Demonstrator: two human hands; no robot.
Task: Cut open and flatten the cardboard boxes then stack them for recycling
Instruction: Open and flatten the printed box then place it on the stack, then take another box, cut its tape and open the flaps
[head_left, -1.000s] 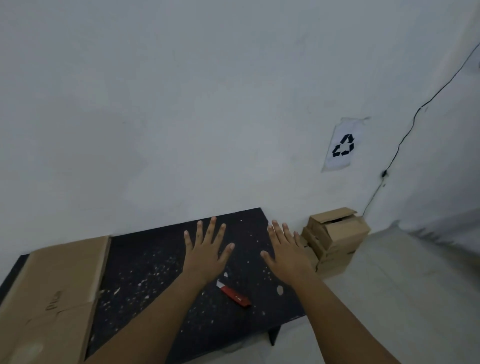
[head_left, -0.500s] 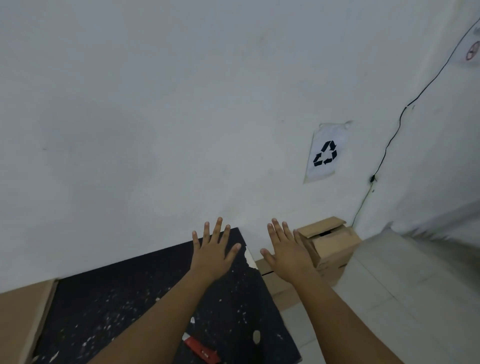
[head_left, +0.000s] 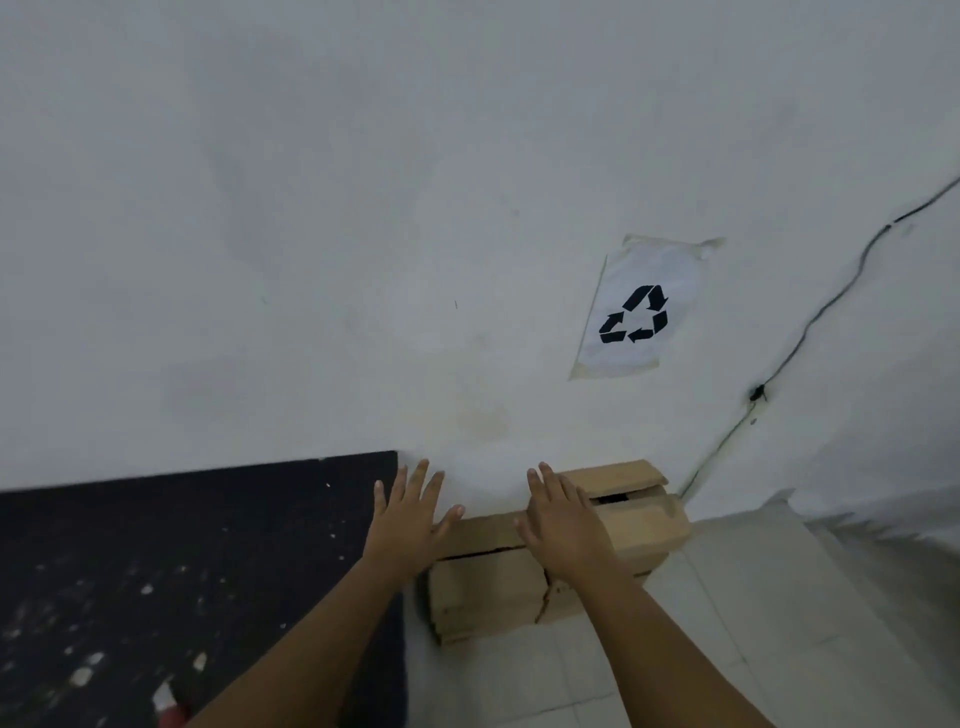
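Cardboard boxes: a pile of tan corrugated cardboard boxes (head_left: 550, 582) sits on the floor against the wall, just right of the table; the edges look soft and worn, a ragged split runs down the near face, and a dark slot shows under the loose top flap at the far right.
Left hand: the left hand (head_left: 410, 519) is spread flat, palm down, fingers straight and fanned, thumb out to the right; it hovers over the table's far right corner and the gap beside it, holding nothing.
Right hand: the right hand (head_left: 563, 525) is likewise flat and extended, fingers straight and close together, above the top of the boxes; whether it touches the cardboard cannot be told.
Table: the black table (head_left: 208, 545) has a matte top speckled with pale chips and flecks.
Red object: a small red object (head_left: 174, 716) shows at the table's near edge, blurred and cut off by the frame.
Wall: the white plaster wall (head_left: 363, 208) is smooth, faintly stained.
Sign: a crinkled white paper sheet with a black recycling symbol (head_left: 635, 314) is taped above the boxes.
Cable: a thin black cable (head_left: 810, 332) slants down the wall at right.
Floor: the floor (head_left: 753, 623) is pale tile with faint grout lines.
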